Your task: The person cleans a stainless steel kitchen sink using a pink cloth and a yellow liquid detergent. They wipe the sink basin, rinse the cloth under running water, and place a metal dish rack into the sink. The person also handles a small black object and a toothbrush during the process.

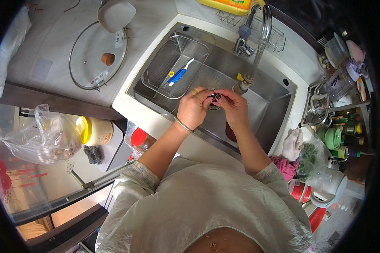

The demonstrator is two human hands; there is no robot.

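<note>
My left hand (194, 106) and my right hand (233, 107) meet over the sink (256, 110). Between their fingertips they pinch a small dark object (212, 95) with a shiny edge; the fingers cover most of it, so its kind is unclear. Just below it shows the rim of the drain (214, 107). Right of the hands, the faucet's spout end (249, 79) hangs low over a small brownish cylindrical thing (239, 88). A dark red item (230, 132) lies in the basin, partly behind my right forearm.
A wire-mesh basket (145, 76) in the sink's left holds a blue-and-white brush (179, 77). A small yellow piece (239, 77) lies near the spout. On the left counter rests a glass lid (91, 57). A rack (348, 106) with bottles and jars stands right.
</note>
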